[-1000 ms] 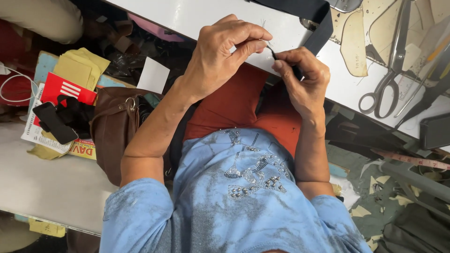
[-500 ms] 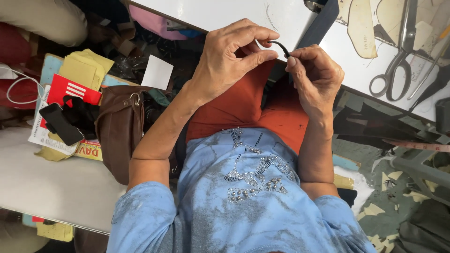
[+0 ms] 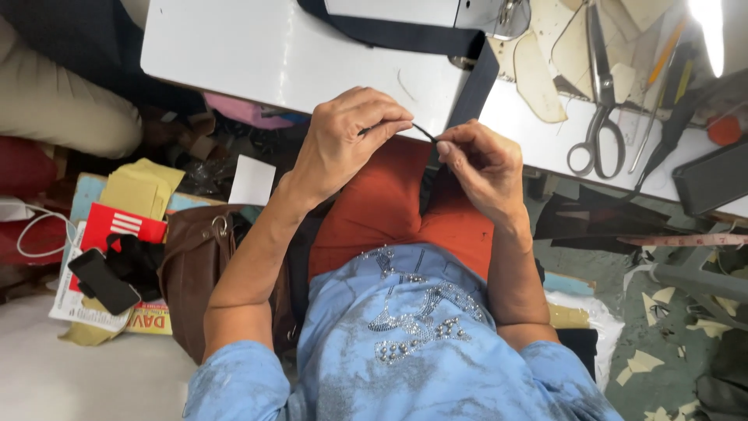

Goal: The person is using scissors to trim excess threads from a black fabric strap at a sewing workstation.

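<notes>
My left hand (image 3: 351, 136) and my right hand (image 3: 477, 165) meet over my lap at the front edge of a white table (image 3: 257, 58). Between their pinched fingertips runs a thin dark strip or cord (image 3: 423, 132), held at both ends. A wide black strap (image 3: 467, 86) hangs from the table down past my right hand onto my orange trousers (image 3: 374, 210). I wear a light blue top with silver studs.
Scissors (image 3: 596, 117), a dark pair of pliers (image 3: 662, 132) and beige cut-out pieces (image 3: 534, 74) lie on the table at the right. On the left stand a brown bag (image 3: 195, 273), a black phone (image 3: 103, 281), yellow and red paper. Fabric scraps litter the floor on the right.
Both hands have dropped a little from the table edge toward my lap. The dark strip, looped before, now lies straighter between the fingertips. The view shifted down the table.
</notes>
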